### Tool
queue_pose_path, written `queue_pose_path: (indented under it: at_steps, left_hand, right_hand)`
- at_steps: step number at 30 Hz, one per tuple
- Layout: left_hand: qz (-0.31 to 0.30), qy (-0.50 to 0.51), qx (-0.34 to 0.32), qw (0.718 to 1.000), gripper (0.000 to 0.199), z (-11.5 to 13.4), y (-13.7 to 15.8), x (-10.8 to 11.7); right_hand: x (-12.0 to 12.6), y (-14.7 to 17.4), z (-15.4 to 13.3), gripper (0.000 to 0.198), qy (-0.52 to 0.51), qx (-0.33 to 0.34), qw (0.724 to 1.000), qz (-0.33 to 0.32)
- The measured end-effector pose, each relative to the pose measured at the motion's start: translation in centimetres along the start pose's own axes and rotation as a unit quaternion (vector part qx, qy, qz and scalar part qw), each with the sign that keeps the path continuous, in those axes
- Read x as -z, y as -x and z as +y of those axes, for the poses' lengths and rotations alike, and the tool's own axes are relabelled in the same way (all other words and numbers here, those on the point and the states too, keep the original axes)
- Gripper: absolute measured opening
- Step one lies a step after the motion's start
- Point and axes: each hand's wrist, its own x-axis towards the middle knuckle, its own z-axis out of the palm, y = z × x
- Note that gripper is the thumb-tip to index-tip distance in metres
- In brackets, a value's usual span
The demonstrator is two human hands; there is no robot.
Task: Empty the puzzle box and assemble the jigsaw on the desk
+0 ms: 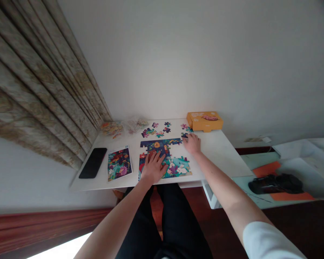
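A partly joined jigsaw puzzle (182, 166) lies on the white table, with a gap right of its middle; white rabbits show in its lower right part. My left hand (153, 169) rests flat on its left half, fingers spread, hiding some of the picture. At the puzzle's upper right corner, my right hand (193, 143) has its fingers closed on a dark puzzle piece (184, 135), partly hidden by them. Several loose pieces (160, 134) are scattered behind the puzzle. Left of it is a picture card (119, 163) with similar colourful art.
A yellow box (207, 121) stands at the back right, with pink and teal pieces (184, 126) beside it. Clear plastic bags (133, 125) of pieces lie at the back left. A black phone (93, 163) sits near the left edge. Curtains (43, 72) hang at left.
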Motion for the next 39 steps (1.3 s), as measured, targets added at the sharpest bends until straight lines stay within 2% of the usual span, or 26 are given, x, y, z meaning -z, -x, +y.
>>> queue_pose_path:
  at_steps: [3,7,9,11,13,18,25,27,32,39]
  left_hand:
    - [-0.013,-0.009,-0.003,1.0,0.055,-0.1,0.0,0.7]
    - [-0.006,-0.018,-0.019,1.0,0.049,-0.2,-1.0,2.0]
    - [0.005,-0.015,-0.025,1.0,0.045,0.0,-2.0,2.5]
    - [0.018,-0.003,-0.028,0.999,0.043,0.5,-3.1,2.6]
    - [0.026,0.009,-0.033,0.999,0.043,1.0,-3.9,2.2]
    - [0.021,0.031,-0.038,0.999,0.043,1.8,-3.9,0.8]
    - [0.01,0.072,-0.066,0.995,0.035,2.4,-3.4,1.0]
    - [0.014,0.086,-0.079,0.993,0.032,2.9,-3.7,1.2]
    - [0.044,0.129,-0.096,0.986,0.029,4.3,-3.6,1.3]
    - [0.068,0.158,-0.115,0.978,0.031,5.1,-3.0,1.4]
  right_hand:
    - [0.0,-0.1,0.5,0.033,-0.028,0.017,0.999,-0.004]
    - [0.4,-3.5,0.2,0.03,-0.072,0.057,0.996,-0.004]
    - [0.6,-6.1,-0.4,0.038,-0.062,0.049,0.996,-0.048]
    - [0.7,-8.6,-1.1,0.049,-0.032,0.008,0.992,-0.121]
    - [0.7,-10.4,-1.7,0.057,-0.014,-0.022,0.987,-0.16]
    - [-0.2,-12.6,-1.8,0.059,0.006,-0.046,0.982,-0.182]
    - [-1.4,-14.7,-2.8,0.078,0.028,0.003,0.977,-0.211]
    - [-1.5,-15.2,-3.4,0.072,0.037,0.02,0.972,-0.232]
    - [-1.3,-15.3,-4.1,0.041,0.057,0.039,0.961,-0.268]
    - [-1.4,-14.6,-5.2,0.032,0.058,0.035,0.961,-0.269]
